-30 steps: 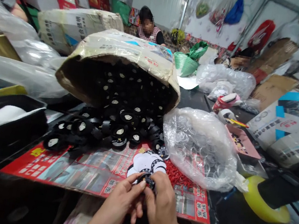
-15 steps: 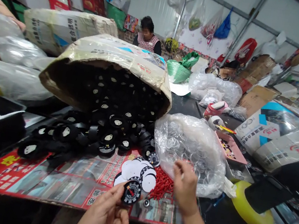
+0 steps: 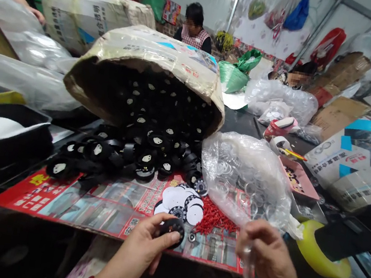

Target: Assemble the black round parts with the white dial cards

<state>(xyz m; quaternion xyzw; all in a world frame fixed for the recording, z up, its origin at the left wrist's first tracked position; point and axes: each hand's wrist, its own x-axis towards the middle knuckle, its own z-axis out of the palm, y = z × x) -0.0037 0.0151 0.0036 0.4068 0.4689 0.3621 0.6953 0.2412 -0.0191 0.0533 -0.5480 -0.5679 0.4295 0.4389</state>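
Note:
My left hand (image 3: 151,237) grips a round black dial piece (image 3: 172,232) between thumb and fingers, over the front edge of the red printed sheet (image 3: 105,213). To the right, my right hand (image 3: 268,252) pinches a clear ring (image 3: 249,262), somewhat blurred. Between the hands lie a small round metal part (image 3: 192,237) and a heap of red pointers (image 3: 217,218). White and black dial discs (image 3: 175,200) are piled just behind my left hand. A clear plastic bag (image 3: 247,173) full of clear rings sits behind my right hand.
A tipped carton (image 3: 158,49) spills black round housings (image 3: 146,158) onto the table. Yellow tape (image 3: 324,262), a pink tray (image 3: 298,177) and a carton (image 3: 370,160) stand right; a black bin (image 3: 3,141) stands left. Two people sit across the table, and another person's arm shows at far left.
My right hand has moved from the bag toward the front right and now holds a clear ring. My left hand has turned the dial piece, its thumb now across it. The view has shifted.

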